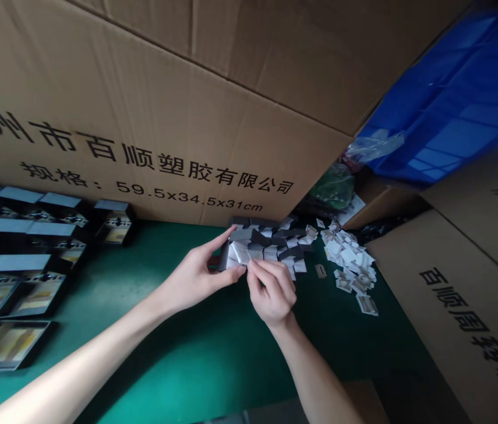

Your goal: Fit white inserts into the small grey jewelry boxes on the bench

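Note:
My left hand [200,268] grips a small dark-grey plastic case with a pale, shiny inner face [236,252], thumb along the near edge and index finger at the far one. At the case's near right corner, my right hand [273,288] is closed in a pinch, its fingertips touching or nearly touching it. Whatever lies between those fingertips is hidden. Just beyond both hands sits a cluster of similar dark-grey and white pieces [278,240]. A heap of small white plastic parts [350,259] lies to the right, with one loose part [321,271] nearer my right hand.
Rows of open black cases [23,288] stand at left on the green tabletop [143,359]. A large cardboard box [165,118] walls off the back. Another carton [461,306] borders the right side. Behind it are a blue bin [447,112] and clear plastic bags [375,144].

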A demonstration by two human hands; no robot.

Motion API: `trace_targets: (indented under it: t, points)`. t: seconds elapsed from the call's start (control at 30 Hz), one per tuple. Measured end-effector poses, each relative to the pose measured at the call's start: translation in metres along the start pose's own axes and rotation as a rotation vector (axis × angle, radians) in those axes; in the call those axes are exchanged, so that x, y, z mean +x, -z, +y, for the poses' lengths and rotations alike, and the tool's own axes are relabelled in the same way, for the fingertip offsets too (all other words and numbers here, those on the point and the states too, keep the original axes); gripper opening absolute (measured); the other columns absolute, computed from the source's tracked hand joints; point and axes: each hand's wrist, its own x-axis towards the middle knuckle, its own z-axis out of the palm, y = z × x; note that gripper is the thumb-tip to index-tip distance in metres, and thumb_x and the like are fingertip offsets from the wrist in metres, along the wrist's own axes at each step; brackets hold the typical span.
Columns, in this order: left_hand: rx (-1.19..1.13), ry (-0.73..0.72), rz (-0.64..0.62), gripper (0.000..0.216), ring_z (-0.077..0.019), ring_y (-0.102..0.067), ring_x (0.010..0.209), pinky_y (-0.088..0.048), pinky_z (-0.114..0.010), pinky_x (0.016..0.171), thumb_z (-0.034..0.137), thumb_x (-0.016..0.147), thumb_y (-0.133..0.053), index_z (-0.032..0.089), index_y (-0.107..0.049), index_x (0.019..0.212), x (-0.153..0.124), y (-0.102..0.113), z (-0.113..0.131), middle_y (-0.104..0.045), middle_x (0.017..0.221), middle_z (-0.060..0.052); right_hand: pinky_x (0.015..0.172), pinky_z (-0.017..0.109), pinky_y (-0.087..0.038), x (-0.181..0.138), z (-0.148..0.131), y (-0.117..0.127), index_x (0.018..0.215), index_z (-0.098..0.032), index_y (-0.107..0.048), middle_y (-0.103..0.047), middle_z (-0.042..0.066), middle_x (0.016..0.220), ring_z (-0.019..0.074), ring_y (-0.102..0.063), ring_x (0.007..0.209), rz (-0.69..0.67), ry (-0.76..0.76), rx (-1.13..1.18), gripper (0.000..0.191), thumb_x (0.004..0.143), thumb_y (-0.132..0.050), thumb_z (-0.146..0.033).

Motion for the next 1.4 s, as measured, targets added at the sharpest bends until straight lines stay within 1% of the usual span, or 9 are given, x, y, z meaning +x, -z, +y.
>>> trace_targets:
  t: [0.2, 0.33, 0.43, 0.53, 0.6, 0.73, 0.83, 1.1, 1.4]
  points:
    - [-0.006, 0.011, -0.003, 0.089, -0.0201, -0.066, 0.088, -0.059, -0.031, 0.078, 0.043, 0.085, -0.074, 0.023, -0.034, 0.162, -0.001, -0.001, 0.004, -0.072, 0.117, -0.005, 0.072, 0.027, -0.064, 0.001, 0.0, 0.0, 0.112, -0.018, -0.072, -0.075, 0.006, 0.088, 0.0169, -0.074, 0.08, -0.002, 0.002, -0.013, 0.034, 0.084, -0.073, 0.001]
    - [-0.03, 0.018, -0.022, 0.088, -0.0197, -0.066, 0.082, -0.059, -0.031, 0.074, 0.041, 0.085, -0.074, 0.023, -0.035, 0.161, -0.003, -0.004, 0.005, -0.072, 0.117, -0.006, 0.072, 0.029, -0.064, 0.001, 0.002, 0.0, 0.116, -0.022, -0.072, -0.075, 0.005, 0.087, 0.0173, -0.074, 0.08, -0.005, -0.036, -0.033, 0.035, 0.087, -0.072, -0.002]
    - [-0.029, 0.004, -0.021, 0.087, -0.0199, -0.066, 0.081, -0.058, -0.03, 0.071, 0.042, 0.083, -0.075, 0.022, -0.038, 0.16, -0.003, -0.004, 0.004, -0.072, 0.117, -0.007, 0.074, 0.029, -0.064, 0.001, 0.003, 0.001, 0.116, -0.022, -0.072, -0.075, 0.005, 0.088, 0.0177, -0.074, 0.082, -0.033, -0.047, -0.027, 0.034, 0.088, -0.071, -0.004]
    - [-0.007, -0.015, -0.01, 0.083, -0.0209, -0.066, 0.085, -0.058, -0.03, 0.075, 0.043, 0.083, -0.075, 0.021, -0.043, 0.157, -0.002, -0.004, 0.004, -0.073, 0.114, -0.007, 0.075, 0.03, -0.064, 0.001, 0.004, 0.001, 0.115, -0.021, -0.073, -0.075, 0.006, 0.089, 0.0178, -0.074, 0.082, -0.051, -0.056, -0.023, 0.033, 0.088, -0.071, -0.002]
    - [0.014, -0.013, -0.022, 0.08, -0.0206, -0.066, 0.085, -0.058, -0.029, 0.075, 0.043, 0.084, -0.074, 0.02, -0.045, 0.155, -0.002, -0.003, 0.005, -0.073, 0.111, -0.007, 0.074, 0.03, -0.063, 0.0, 0.004, 0.001, 0.115, -0.021, -0.073, -0.074, 0.007, 0.088, 0.0176, -0.073, 0.081, -0.04, -0.065, -0.038, 0.033, 0.087, -0.071, -0.002]
    - [0.034, 0.025, -0.064, 0.082, -0.0181, -0.063, 0.076, -0.056, -0.028, 0.067, 0.045, 0.086, -0.073, 0.018, -0.041, 0.156, -0.003, -0.004, 0.005, -0.072, 0.103, -0.006, 0.07, 0.028, -0.061, -0.003, 0.005, 0.003, 0.118, -0.024, -0.074, -0.07, 0.004, 0.084, 0.0157, -0.07, 0.075, 0.005, -0.079, -0.095, 0.035, 0.088, -0.072, -0.005]
    - [0.011, 0.042, -0.084, 0.083, -0.0176, -0.062, 0.075, -0.054, -0.027, 0.065, 0.045, 0.085, -0.074, 0.02, -0.04, 0.157, -0.004, -0.006, 0.005, -0.072, 0.104, -0.006, 0.068, 0.027, -0.06, -0.005, 0.007, 0.004, 0.122, -0.024, -0.072, -0.068, 0.004, 0.084, 0.0156, -0.07, 0.073, 0.026, -0.07, -0.102, 0.039, 0.088, -0.071, -0.005]
    - [-0.053, 0.063, -0.059, 0.079, -0.0207, -0.068, 0.082, -0.058, -0.033, 0.074, 0.042, 0.083, -0.078, 0.023, -0.045, 0.152, -0.005, -0.009, 0.003, -0.071, 0.119, -0.01, 0.07, 0.029, -0.061, -0.003, 0.011, 0.004, 0.125, -0.023, -0.07, -0.07, 0.004, 0.084, 0.0168, -0.07, 0.075, 0.031, -0.033, -0.087, 0.044, 0.086, -0.071, -0.001]
    - [-0.131, 0.11, -0.089, 0.084, -0.0236, -0.071, 0.086, -0.06, -0.036, 0.079, 0.041, 0.083, -0.078, 0.022, -0.04, 0.156, -0.006, -0.008, 0.002, -0.076, 0.107, -0.008, 0.07, 0.03, -0.06, -0.001, 0.011, 0.005, 0.129, -0.02, -0.068, -0.07, 0.006, 0.085, 0.0178, -0.069, 0.075, -0.001, 0.013, -0.119, 0.048, 0.086, -0.069, 0.001]
